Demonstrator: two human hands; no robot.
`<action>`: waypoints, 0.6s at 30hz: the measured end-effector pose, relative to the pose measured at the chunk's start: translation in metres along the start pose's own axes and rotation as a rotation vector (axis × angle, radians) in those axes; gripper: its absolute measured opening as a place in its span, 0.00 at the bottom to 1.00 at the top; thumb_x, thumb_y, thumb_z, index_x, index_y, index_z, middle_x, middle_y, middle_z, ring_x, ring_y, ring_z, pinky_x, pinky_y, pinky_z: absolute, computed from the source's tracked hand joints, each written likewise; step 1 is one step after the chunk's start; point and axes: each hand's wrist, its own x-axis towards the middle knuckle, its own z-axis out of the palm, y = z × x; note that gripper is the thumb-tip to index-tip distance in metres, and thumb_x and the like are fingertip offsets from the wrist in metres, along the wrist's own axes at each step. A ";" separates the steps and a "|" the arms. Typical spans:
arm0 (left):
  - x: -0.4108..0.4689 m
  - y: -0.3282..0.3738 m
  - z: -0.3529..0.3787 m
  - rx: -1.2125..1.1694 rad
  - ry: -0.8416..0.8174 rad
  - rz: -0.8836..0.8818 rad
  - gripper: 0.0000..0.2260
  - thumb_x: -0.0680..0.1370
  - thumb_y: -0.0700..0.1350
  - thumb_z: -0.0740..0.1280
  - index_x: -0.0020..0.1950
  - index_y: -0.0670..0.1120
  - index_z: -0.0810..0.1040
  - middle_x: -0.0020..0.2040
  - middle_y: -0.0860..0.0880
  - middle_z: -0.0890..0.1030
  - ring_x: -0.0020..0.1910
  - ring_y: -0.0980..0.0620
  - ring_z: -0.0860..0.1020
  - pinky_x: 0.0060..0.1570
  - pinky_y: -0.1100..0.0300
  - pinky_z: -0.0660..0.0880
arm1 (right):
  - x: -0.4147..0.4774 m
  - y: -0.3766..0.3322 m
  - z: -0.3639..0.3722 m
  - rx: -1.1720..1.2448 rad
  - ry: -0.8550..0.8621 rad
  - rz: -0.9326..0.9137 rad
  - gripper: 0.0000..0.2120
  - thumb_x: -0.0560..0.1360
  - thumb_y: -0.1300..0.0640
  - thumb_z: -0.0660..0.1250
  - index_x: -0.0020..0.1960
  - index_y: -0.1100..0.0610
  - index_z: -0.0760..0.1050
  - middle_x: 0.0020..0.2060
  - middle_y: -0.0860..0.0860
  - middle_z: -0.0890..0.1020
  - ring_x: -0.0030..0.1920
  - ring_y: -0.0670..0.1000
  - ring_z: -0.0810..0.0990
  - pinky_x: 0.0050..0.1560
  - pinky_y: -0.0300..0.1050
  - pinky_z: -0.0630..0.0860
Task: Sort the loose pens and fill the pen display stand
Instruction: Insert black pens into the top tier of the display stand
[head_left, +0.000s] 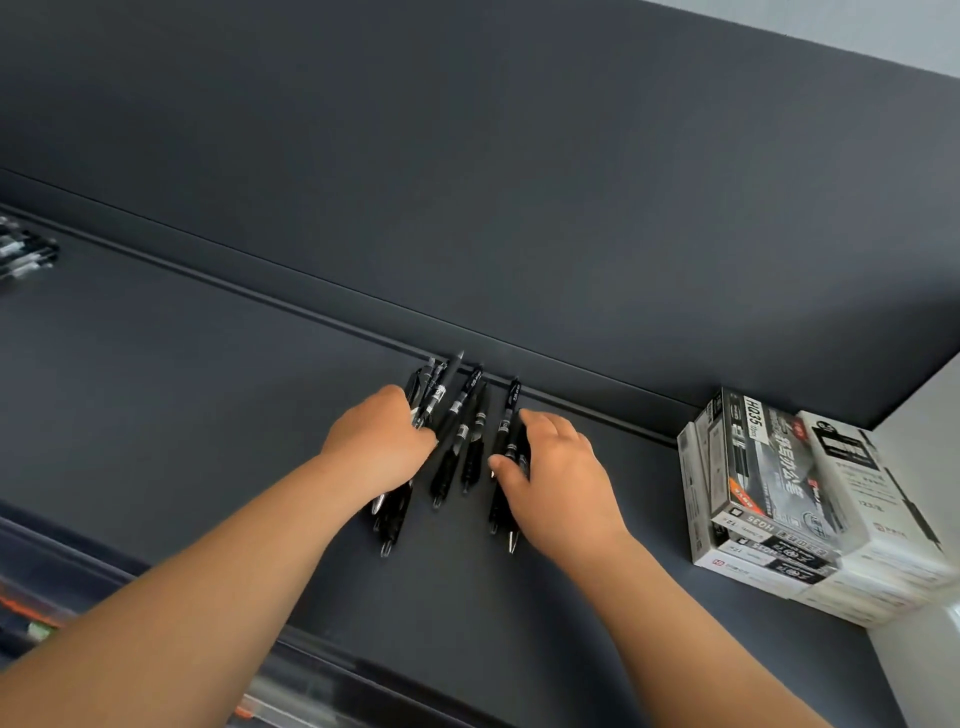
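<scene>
On shelf (208, 389): black pens (460, 436), loose; left hand (382, 441) & right hand (558, 473) each clutch some; sorting stage, filling prob. pending.

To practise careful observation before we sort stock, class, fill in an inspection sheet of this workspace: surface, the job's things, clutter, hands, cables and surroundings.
Surface: dark grey shelf, matt, with a ridge along its back.
Job's things: black pens lying loosely side by side, tops towards the ridge; second bunch of pens at far left; no display stand clearly identifiable.
Clutter: stacked pen boxes at right; blurred clear trays at near left.
Hands: left hand curled over one bunch of the pens; right hand pinches others between thumb and fingers.
Cables: nothing seen.
Surroundings: dark back panel; pale wall at upper right.
</scene>
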 end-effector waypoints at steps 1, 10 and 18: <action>-0.001 -0.001 0.000 -0.024 0.014 0.009 0.10 0.76 0.46 0.62 0.39 0.46 0.62 0.36 0.50 0.70 0.32 0.52 0.68 0.29 0.58 0.62 | 0.000 -0.001 -0.001 0.003 0.003 -0.006 0.28 0.78 0.46 0.61 0.75 0.54 0.58 0.71 0.50 0.66 0.71 0.53 0.63 0.68 0.45 0.63; -0.002 -0.011 -0.005 -0.540 -0.003 0.015 0.10 0.74 0.44 0.68 0.46 0.41 0.69 0.39 0.45 0.74 0.36 0.49 0.73 0.37 0.55 0.71 | -0.005 -0.011 -0.017 0.105 0.061 -0.108 0.27 0.78 0.47 0.61 0.74 0.52 0.60 0.72 0.47 0.65 0.72 0.49 0.61 0.69 0.41 0.60; -0.009 -0.008 -0.013 -0.678 0.094 0.006 0.10 0.74 0.42 0.68 0.49 0.39 0.71 0.39 0.46 0.74 0.37 0.50 0.75 0.37 0.56 0.71 | -0.014 -0.007 -0.025 0.209 0.060 -0.124 0.24 0.78 0.48 0.63 0.72 0.51 0.65 0.69 0.45 0.68 0.69 0.46 0.65 0.65 0.37 0.63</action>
